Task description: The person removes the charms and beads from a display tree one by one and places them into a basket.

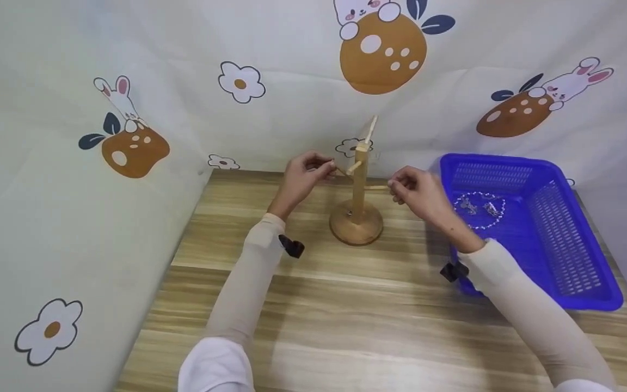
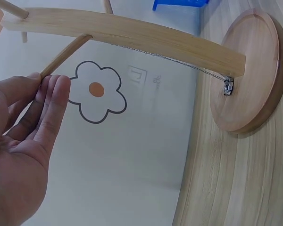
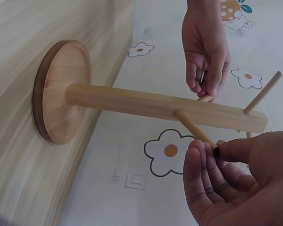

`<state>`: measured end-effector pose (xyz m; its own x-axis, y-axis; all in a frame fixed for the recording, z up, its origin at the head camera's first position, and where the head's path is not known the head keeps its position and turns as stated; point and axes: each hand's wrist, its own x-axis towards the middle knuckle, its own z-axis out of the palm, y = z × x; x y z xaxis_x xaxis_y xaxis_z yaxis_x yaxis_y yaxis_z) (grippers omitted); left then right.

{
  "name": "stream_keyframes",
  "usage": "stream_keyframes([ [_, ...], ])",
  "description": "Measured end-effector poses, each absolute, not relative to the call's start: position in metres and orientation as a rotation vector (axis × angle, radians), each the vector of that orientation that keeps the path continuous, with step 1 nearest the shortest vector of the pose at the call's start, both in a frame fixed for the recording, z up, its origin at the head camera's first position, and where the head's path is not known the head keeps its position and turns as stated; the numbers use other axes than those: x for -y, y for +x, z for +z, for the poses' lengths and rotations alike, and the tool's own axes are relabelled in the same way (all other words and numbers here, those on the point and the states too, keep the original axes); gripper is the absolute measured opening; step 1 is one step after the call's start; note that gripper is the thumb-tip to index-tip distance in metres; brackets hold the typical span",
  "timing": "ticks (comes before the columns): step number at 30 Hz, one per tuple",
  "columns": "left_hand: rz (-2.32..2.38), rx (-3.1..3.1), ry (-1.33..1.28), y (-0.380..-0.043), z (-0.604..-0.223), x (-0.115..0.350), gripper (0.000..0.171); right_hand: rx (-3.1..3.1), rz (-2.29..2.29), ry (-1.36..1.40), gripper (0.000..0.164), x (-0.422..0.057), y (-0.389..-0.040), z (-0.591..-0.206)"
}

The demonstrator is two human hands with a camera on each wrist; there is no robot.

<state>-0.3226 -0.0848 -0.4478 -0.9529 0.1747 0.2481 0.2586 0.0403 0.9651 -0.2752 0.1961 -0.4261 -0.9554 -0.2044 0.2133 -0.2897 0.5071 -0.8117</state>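
A wooden peg stand (image 1: 359, 188) rises from a round base (image 1: 356, 228), with pegs sticking out of its post at several heights. At its left side my left hand (image 1: 305, 177) pinches the outer end of a peg (image 2: 63, 56) between thumb and fingers. Opposite, my right hand (image 1: 419, 193) holds the tip of another peg (image 3: 195, 128) between thumb and fingertips; a small dark spot shows at that tip. A thin chain (image 2: 174, 57) runs along the post in the left wrist view, down to a silvery charm (image 2: 228, 85) by the base.
To the right stands a blue plastic basket (image 1: 566, 234) with perforated walls. Inside it lie a looped beaded strand (image 1: 477, 227) and small silvery pieces (image 1: 491, 209). A patterned cloth wall (image 1: 292, 125) closes off the back of the wood-grain table (image 1: 313, 321).
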Motion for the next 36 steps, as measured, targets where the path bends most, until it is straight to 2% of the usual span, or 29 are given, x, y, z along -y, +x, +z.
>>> stream_keyframes([
  [14, -2.063, 2.210, -0.396, -0.333, -0.448, 0.070, 0.016, 2.583, 1.526, 0.531, 0.012, -0.195, -0.264, -0.433],
  [29, -2.111, 2.219, -0.402, -0.340, -0.445, 0.052, 0.029, 2.596, 1.577, 0.682, 0.009, -0.190, -0.248, -0.434],
  [36, -2.109, 2.248, -0.467, -0.344, -0.441, 0.042, 0.024, 2.617, 1.637, 0.708, 0.011, -0.184, -0.243, -0.433],
])
